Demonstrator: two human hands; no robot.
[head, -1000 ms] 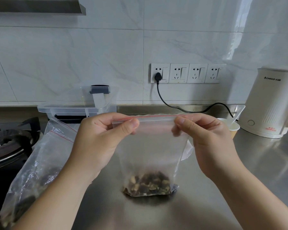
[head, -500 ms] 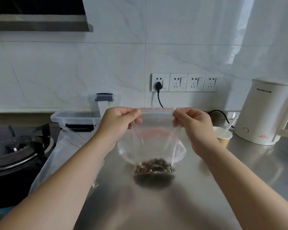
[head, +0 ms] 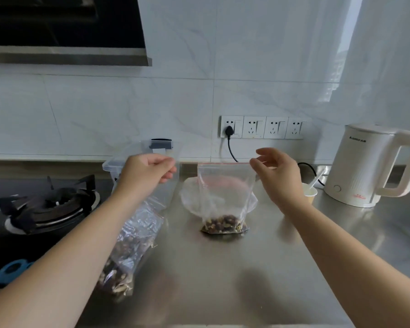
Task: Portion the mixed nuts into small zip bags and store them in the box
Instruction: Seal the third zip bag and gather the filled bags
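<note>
Head view looks down over the steel counter, where the small zip bag stands upright near the middle, its base on the steel and a modest heap of mixed nuts settled at the bottom. My right hand pinches the bag's top right corner by the red strip between thumb and forefinger, the other fingers spread loose. My left hand is off to the left, fingers curled shut in front of the clear box at the back edge; I cannot tell whether it grips anything. The big bag of nuts lies slumped toward the counter's left front, beside the stove. A kettle and a paper cup sit at the right back. I judge this portion is filled, and the mouth looks closed. Next I'd run the seal to be sure, then lift it left into the box.
</note>
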